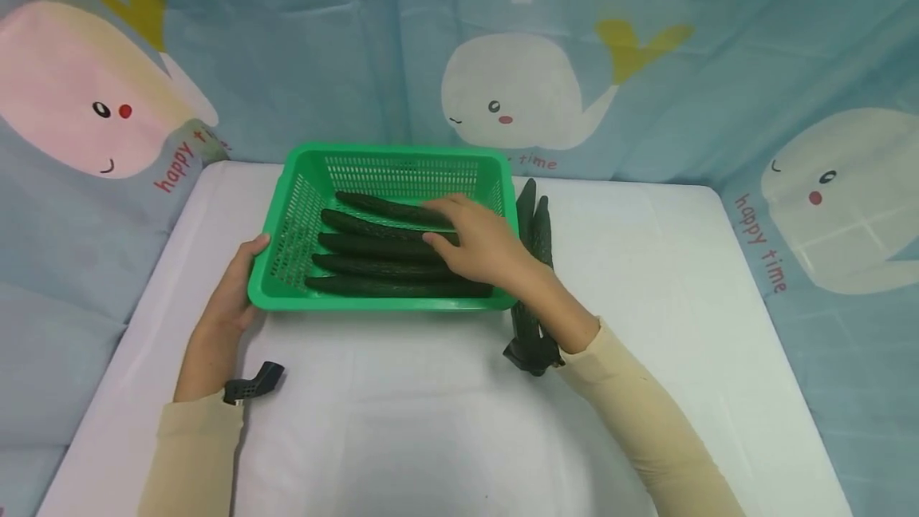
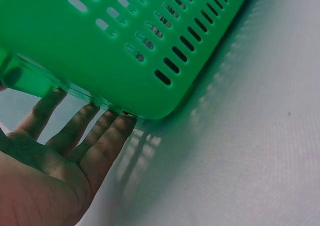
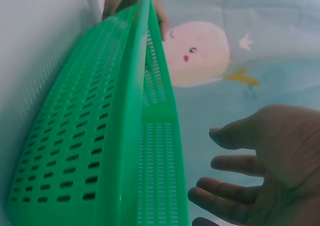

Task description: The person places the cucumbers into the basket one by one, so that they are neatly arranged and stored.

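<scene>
Left hand (image 1: pixel 233 286): clamped on the green basket (image 1: pixel 380 304) at its 9 o'clock end; an uneven pull could tip it. Two loose cucumbers (image 1: pixel 526 218): outside, 3 o'clock, could roll if knocked. Right hand (image 1: pixel 477 242): empty, fingers apart, over five cucumbers (image 1: pixel 380 246) inside; a hasty grasp could slip.

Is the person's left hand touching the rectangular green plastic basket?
Touching: the left wrist view shows the left hand with its fingertips against the outside of the rectangular green plastic basket, no visible gap.
</scene>
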The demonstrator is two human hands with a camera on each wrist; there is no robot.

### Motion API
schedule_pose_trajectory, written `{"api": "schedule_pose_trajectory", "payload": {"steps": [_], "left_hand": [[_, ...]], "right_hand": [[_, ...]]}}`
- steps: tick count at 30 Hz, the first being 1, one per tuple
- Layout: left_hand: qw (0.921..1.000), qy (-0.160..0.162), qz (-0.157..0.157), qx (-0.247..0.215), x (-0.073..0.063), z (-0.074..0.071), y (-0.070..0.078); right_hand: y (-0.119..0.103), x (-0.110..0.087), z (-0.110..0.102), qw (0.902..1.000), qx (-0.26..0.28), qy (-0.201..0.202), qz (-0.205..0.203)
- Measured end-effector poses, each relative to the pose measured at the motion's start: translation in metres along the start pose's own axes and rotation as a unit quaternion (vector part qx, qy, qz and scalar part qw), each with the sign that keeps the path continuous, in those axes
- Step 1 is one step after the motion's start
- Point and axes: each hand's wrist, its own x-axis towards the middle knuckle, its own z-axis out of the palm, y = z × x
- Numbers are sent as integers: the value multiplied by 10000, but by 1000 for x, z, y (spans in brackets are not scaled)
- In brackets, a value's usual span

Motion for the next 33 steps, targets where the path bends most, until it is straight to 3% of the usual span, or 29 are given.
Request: {"api": "schedule_pose_trajectory", "payload": {"steps": [7,17,33], "left_hand": [[9999,88,95,-95,-4,-3,-2],[9999,8,115,-80,-2,0,-1],[9999,1,86,-58,-1,0,-2]], "right_hand": [[10,-13,-6,9995,155,218,157],[30,-33,-12,9919,538,1118,261],[67,-69,-11,9796,810,1729,633]]}}
